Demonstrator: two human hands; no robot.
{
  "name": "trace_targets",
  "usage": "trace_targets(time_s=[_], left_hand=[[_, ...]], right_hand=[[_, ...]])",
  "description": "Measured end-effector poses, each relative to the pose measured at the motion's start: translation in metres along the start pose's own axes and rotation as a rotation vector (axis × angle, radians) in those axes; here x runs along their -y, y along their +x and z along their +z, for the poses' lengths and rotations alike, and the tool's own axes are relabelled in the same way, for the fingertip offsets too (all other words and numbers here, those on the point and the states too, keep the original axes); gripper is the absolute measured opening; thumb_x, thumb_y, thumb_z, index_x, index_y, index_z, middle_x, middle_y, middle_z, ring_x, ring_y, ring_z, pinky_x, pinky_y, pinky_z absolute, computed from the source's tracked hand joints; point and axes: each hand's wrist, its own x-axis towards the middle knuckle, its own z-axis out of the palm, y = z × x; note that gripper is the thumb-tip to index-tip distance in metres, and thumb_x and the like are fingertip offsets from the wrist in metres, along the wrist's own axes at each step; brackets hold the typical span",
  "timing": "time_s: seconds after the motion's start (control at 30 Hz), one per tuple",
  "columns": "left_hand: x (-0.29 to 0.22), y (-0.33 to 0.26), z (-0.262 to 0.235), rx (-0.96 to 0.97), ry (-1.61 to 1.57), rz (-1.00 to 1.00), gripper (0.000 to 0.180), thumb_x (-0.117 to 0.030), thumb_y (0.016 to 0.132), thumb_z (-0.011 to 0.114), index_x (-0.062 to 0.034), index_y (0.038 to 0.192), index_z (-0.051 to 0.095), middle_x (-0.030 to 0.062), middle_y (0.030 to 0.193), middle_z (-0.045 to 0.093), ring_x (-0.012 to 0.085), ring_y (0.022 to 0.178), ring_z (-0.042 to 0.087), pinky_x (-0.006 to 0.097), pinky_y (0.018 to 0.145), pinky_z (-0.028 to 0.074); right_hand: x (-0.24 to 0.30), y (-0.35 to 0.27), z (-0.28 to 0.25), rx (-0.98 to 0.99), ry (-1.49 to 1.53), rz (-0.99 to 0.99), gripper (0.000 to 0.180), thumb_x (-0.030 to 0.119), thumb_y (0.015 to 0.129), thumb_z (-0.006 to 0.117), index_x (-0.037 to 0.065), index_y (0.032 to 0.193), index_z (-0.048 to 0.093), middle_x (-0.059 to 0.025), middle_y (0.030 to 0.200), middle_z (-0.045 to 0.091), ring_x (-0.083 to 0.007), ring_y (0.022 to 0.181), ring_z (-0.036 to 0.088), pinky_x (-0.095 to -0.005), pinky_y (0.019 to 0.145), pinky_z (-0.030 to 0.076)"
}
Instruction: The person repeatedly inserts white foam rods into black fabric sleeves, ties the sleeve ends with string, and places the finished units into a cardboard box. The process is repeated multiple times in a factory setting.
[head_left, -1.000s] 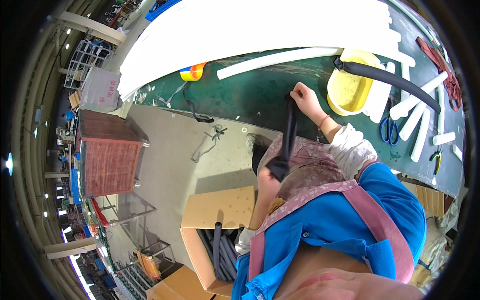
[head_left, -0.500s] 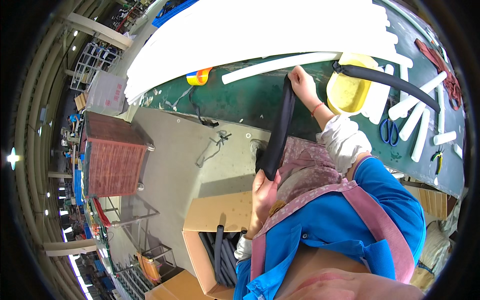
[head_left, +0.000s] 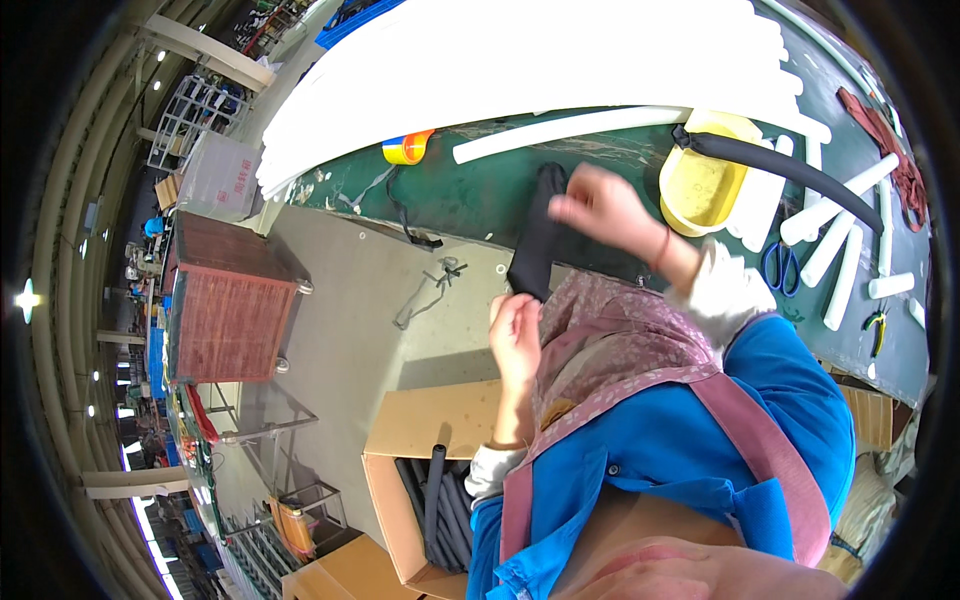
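Note:
A black fabric sleeve (head_left: 537, 240) hangs slantwise at the edge of the green table, its upper end over the tabletop. My left hand (head_left: 516, 330) pinches its lower end between thumb and fingers. Close to the upper part is my right hand (head_left: 612, 212), fingers bent and smeared by motion; whether it touches the sleeve I cannot tell. To the right, a yellow tray (head_left: 676, 212) stands on the table, and a black-covered tube (head_left: 790, 165) lies across its rim. Behind my hands lies a single white foam tube (head_left: 570, 128).
A big pile of white tubes (head_left: 520, 60) covers the back of the green table (head_left: 470, 195). Blue-handled scissors (head_left: 780, 268), pliers (head_left: 876, 330) and short white tubes (head_left: 830, 250) lie at right. An orange-yellow tape roll (head_left: 407, 149) sits left. Below, a cardboard box (head_left: 385, 500) holds black tubes.
The sleeve's lower end and my left hand have moved up and slightly left. My right hand has come down from the sleeve's upper tip, which now shows free above it.

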Motion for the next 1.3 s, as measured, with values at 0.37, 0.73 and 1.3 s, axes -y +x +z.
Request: trace_targets(time_s=[0.37, 0.73, 1.3], left_hand=[[0.012, 0.010, 0.035, -0.046, 0.448, 0.191, 0.010, -0.001, 0.084, 0.057, 0.0017, 0.093, 0.062, 0.0178, 0.100, 0.058, 0.0289, 0.084, 0.060, 0.034, 0.070, 0.049], [0.010, -0.007, 0.002, 0.288, 0.449, -0.059, 0.028, 0.007, 0.075, 0.043, -0.0004, 0.091, 0.064, 0.0187, 0.130, 0.052, 0.0323, 0.103, 0.061, 0.034, 0.082, 0.049], [0.037, -0.074, -0.052, 0.505, -0.301, -0.720, 0.026, -0.002, 0.077, 0.049, -0.0020, 0.098, 0.065, 0.0202, 0.105, 0.063, 0.0221, 0.115, 0.052, 0.031, 0.091, 0.042]], right_hand=[[0.016, -0.067, 0.035, 0.142, 0.034, -0.292, 0.010, 0.009, 0.078, 0.059, 0.002, 0.073, 0.054, -0.0135, 0.066, 0.053, -0.0331, 0.061, 0.056, -0.0406, 0.055, 0.046], [0.027, -0.099, 0.060, 0.208, 0.000, -0.394, 0.009, 0.011, 0.074, 0.057, 0.006, 0.069, 0.052, -0.0095, 0.065, 0.054, -0.0278, 0.060, 0.058, -0.0395, 0.054, 0.046], [0.043, -0.143, 0.069, 0.794, 0.553, -0.033, 0.021, 0.017, 0.087, 0.055, -0.001, 0.079, 0.059, -0.0226, 0.073, 0.059, -0.0367, 0.066, 0.059, -0.0409, 0.059, 0.045]])
